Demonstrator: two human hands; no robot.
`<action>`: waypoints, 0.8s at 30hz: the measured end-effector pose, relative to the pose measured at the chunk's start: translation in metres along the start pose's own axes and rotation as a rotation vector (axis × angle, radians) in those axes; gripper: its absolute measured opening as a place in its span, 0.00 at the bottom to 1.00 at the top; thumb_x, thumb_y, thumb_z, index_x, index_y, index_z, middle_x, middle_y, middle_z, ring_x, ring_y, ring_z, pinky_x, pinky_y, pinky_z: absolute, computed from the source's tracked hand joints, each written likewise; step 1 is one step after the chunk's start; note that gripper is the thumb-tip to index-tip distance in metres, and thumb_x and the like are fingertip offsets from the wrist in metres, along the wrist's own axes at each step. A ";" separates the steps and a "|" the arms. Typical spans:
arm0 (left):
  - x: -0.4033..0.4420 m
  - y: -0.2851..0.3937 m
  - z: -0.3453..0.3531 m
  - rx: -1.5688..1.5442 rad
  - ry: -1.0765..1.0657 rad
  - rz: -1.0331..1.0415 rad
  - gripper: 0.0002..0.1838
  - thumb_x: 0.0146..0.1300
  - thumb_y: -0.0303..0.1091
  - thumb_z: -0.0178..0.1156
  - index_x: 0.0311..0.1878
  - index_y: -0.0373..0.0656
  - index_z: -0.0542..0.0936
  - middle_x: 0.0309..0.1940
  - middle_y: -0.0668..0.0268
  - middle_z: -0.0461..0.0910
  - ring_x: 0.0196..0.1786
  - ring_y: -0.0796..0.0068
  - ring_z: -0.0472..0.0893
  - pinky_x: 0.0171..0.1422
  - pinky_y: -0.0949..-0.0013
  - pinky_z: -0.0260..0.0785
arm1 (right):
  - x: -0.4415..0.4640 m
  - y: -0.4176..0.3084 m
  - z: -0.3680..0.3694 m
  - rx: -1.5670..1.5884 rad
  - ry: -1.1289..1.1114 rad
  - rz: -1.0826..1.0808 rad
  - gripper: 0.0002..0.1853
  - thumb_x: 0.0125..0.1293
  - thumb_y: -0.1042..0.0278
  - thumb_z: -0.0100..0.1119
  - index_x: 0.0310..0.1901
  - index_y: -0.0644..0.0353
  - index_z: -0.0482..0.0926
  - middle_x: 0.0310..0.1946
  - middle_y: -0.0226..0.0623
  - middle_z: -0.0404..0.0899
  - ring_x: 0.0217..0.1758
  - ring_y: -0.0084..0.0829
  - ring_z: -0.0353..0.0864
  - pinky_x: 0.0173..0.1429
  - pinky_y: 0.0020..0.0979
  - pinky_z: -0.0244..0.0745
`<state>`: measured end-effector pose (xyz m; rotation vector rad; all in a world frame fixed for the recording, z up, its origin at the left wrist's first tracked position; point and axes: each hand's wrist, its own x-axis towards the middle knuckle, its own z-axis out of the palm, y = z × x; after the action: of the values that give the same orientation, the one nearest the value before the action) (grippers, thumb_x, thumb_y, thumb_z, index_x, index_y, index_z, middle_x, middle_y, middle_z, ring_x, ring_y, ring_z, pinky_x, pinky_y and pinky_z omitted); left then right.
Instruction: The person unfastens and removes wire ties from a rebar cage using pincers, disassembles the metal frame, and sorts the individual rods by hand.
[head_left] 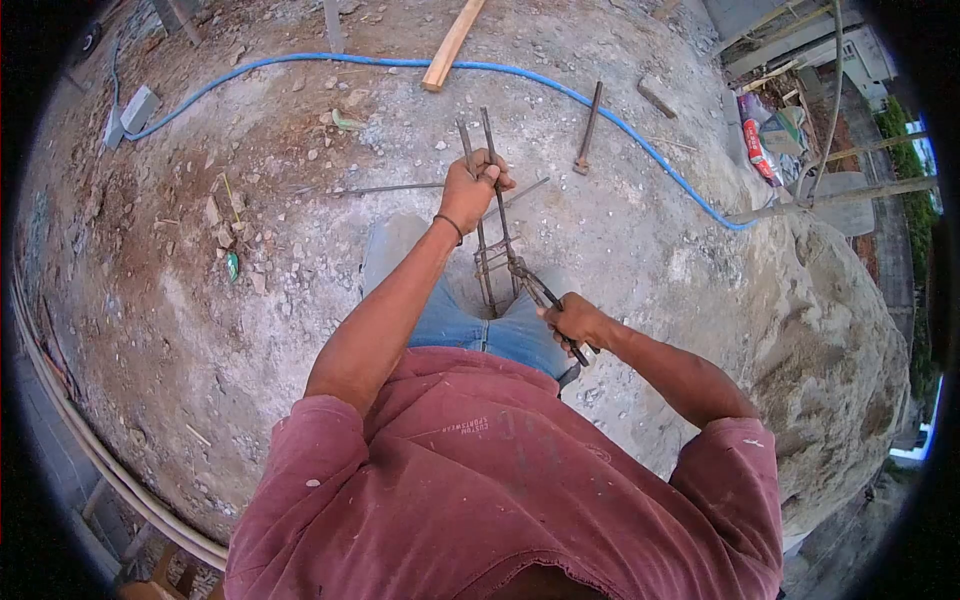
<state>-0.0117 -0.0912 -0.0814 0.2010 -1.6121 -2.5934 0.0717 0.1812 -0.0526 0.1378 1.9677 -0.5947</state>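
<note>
My left hand [475, 190] is closed around the upper part of a narrow rebar cage [482, 238], whose two long bars stick out past my fingers. A small stirrup [494, 256] crosses the bars lower down, between my knees. My right hand [573, 322] grips the dark handles of a pair of pincers [538, 287]. Their jaws touch the cage beside the stirrup; whether they bite on a wire is too small to tell. The cage's lower end is partly hidden near my jeans [440, 325].
A blue hose [480, 66] curves across the dirt ahead. Beyond my hands lie a wooden plank [452, 45], a rusty metal bar [589, 128] and a thin rod [390, 188]. A grey mound [800, 340] rises at the right, near a red-and-white bag [754, 145].
</note>
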 end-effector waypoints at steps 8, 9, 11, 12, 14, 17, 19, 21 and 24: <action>0.006 -0.006 -0.011 0.011 0.084 0.002 0.05 0.74 0.25 0.54 0.46 0.37 0.79 0.34 0.64 0.82 0.39 0.68 0.85 0.52 0.61 0.82 | 0.039 0.045 -0.002 -0.605 0.376 -0.364 0.23 0.66 0.49 0.63 0.35 0.68 0.82 0.30 0.61 0.83 0.37 0.62 0.84 0.46 0.54 0.80; 0.008 -0.009 -0.013 0.014 0.078 0.003 0.05 0.74 0.25 0.54 0.46 0.37 0.79 0.34 0.64 0.82 0.39 0.68 0.85 0.52 0.61 0.82 | 0.040 0.048 -0.003 -0.599 0.381 -0.364 0.23 0.66 0.49 0.63 0.35 0.68 0.82 0.30 0.61 0.83 0.37 0.62 0.84 0.46 0.54 0.80; 0.015 -0.009 -0.017 -0.016 0.102 -0.036 0.05 0.74 0.26 0.54 0.45 0.38 0.79 0.33 0.65 0.82 0.38 0.68 0.85 0.49 0.61 0.82 | 0.045 0.050 -0.005 -0.675 0.500 -0.373 0.19 0.70 0.51 0.59 0.39 0.62 0.83 0.29 0.60 0.83 0.36 0.60 0.84 0.43 0.55 0.79; 0.017 -0.008 -0.015 -0.009 0.096 -0.038 0.05 0.74 0.26 0.54 0.45 0.38 0.79 0.33 0.65 0.82 0.38 0.68 0.85 0.49 0.61 0.82 | 0.047 0.052 -0.004 -0.665 0.502 -0.374 0.19 0.70 0.51 0.59 0.39 0.62 0.83 0.29 0.60 0.83 0.36 0.60 0.84 0.43 0.55 0.79; 0.025 -0.013 -0.010 0.017 0.111 -0.065 0.05 0.75 0.26 0.54 0.45 0.38 0.79 0.33 0.64 0.82 0.37 0.69 0.84 0.47 0.61 0.82 | 0.053 0.060 -0.005 -0.707 0.580 -0.377 0.19 0.71 0.49 0.56 0.43 0.59 0.81 0.29 0.57 0.83 0.35 0.60 0.84 0.43 0.55 0.80; 0.033 -0.022 -0.007 0.010 0.151 -0.057 0.06 0.75 0.26 0.53 0.45 0.38 0.79 0.33 0.64 0.82 0.36 0.68 0.84 0.47 0.60 0.82 | 0.067 0.072 -0.001 -0.724 0.609 -0.381 0.17 0.71 0.49 0.57 0.43 0.57 0.80 0.28 0.54 0.83 0.34 0.58 0.85 0.41 0.55 0.80; 0.035 -0.019 -0.010 0.027 0.139 -0.052 0.06 0.75 0.27 0.53 0.45 0.37 0.79 0.33 0.64 0.82 0.36 0.68 0.84 0.47 0.60 0.82 | 0.073 0.076 -0.006 -0.728 0.614 -0.407 0.17 0.70 0.50 0.56 0.44 0.57 0.79 0.29 0.52 0.84 0.35 0.57 0.85 0.41 0.55 0.80; 0.032 -0.024 -0.016 0.060 0.155 -0.060 0.06 0.75 0.27 0.54 0.46 0.36 0.78 0.34 0.62 0.81 0.36 0.66 0.84 0.47 0.59 0.83 | 0.075 0.081 0.002 -0.715 0.610 -0.423 0.17 0.69 0.51 0.56 0.45 0.57 0.79 0.30 0.51 0.85 0.36 0.56 0.86 0.41 0.55 0.81; 0.033 -0.028 -0.036 -0.007 0.227 -0.080 0.06 0.74 0.26 0.53 0.47 0.35 0.78 0.34 0.61 0.81 0.36 0.65 0.84 0.47 0.57 0.84 | 0.089 0.075 -0.010 -0.754 0.644 -0.505 0.16 0.70 0.52 0.55 0.45 0.57 0.79 0.30 0.49 0.85 0.36 0.54 0.87 0.39 0.54 0.81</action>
<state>-0.0388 -0.1156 -0.1243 0.5481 -1.5453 -2.5229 0.0487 0.2372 -0.1525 -0.7358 2.7471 -0.0662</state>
